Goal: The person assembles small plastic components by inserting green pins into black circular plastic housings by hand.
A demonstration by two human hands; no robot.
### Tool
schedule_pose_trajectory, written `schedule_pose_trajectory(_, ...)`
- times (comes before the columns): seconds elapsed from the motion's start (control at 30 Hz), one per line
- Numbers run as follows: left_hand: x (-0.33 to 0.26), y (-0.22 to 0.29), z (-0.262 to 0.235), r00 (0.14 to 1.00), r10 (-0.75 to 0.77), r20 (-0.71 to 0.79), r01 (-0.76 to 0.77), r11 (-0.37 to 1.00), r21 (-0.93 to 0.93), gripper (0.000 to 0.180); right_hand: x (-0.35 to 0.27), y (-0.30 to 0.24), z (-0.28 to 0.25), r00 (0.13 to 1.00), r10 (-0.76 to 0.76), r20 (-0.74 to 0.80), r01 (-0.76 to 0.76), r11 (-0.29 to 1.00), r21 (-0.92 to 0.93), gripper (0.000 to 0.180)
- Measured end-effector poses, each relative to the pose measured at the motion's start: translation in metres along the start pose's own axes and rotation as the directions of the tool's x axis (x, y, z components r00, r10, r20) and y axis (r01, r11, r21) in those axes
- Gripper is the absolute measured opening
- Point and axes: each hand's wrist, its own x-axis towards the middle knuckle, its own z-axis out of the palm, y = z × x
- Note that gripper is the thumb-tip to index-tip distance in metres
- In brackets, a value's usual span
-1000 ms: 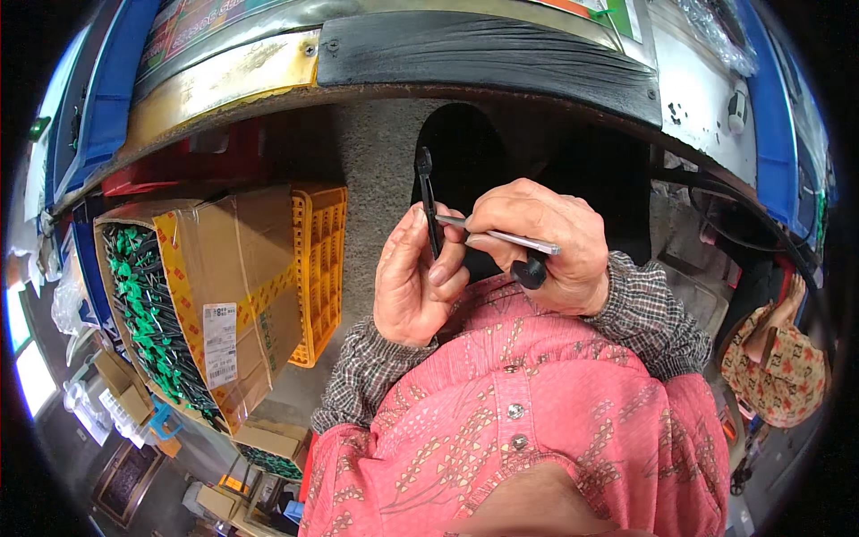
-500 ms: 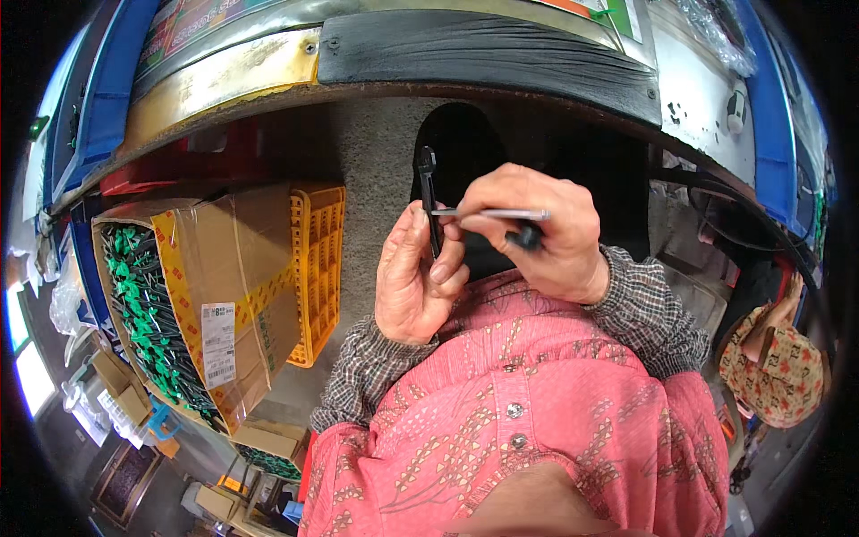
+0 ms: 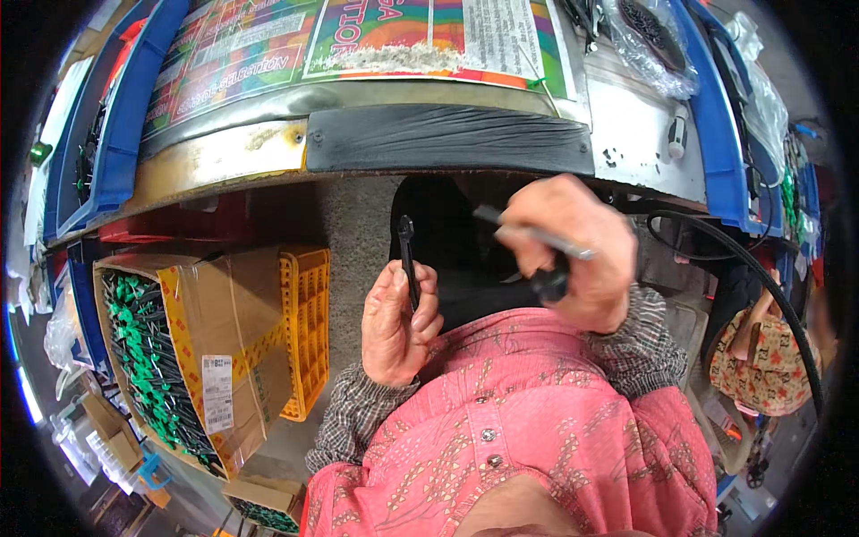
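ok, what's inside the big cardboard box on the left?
Many thin black pieces and green parts, packed close at the open end of the cardboard box. Anything deeper can't be seen, covered by those and the box walls.

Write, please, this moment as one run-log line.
left hand: holds slim black piece | right hand: blurred, holds slim grey tool, apart from piece | cardboard box: left of hands

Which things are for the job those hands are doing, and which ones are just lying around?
Seem to belong to the job:
slim black piece, in the left hand
silvery tool, in the right hand
dark round-ended thing, also in the right hand

Seem to be just lying around, untouched:
yellow crate
clear plastic wrap
cardboard box (though its black-and-green pieces might belong)
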Motion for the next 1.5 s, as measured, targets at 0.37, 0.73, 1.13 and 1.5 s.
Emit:
schedule_pose_trajectory(0.37, -0.004, 0.001, 0.001, 0.999, 0.020, 0.050, -0.022, 0.998, 0.055, 0.016, 0.031, 0.086, -0.042, 0.974, 0.226, -0.017, -0.132, 0.502, -0.855, 0.003)
schedule_pose_trajectory(0.73, -0.005, 0.004, 0.001, 0.996, 0.068, 0.058, -0.074, 0.991, 0.110, 0.016, 0.031, 0.081, -0.029, 0.973, 0.219, -0.069, -0.217, 0.780, -0.587, 0.024)
schedule_pose_trajectory(1.13, -0.007, 0.007, 0.010, 0.996, 0.064, 0.063, -0.074, 0.983, 0.166, 0.017, 0.035, 0.078, -0.029, 0.960, 0.280, 0.001, -0.225, 0.776, -0.590, 0.028)
schedule_pose_trajectory(1.5, -0.005, 0.017, 0.033, 0.946, 0.321, 0.036, -0.305, 0.851, 0.428, 0.030, -0.005, 0.009, -0.009, 0.929, 0.164, 0.331, -0.189, 0.981, 0.045, 0.038)
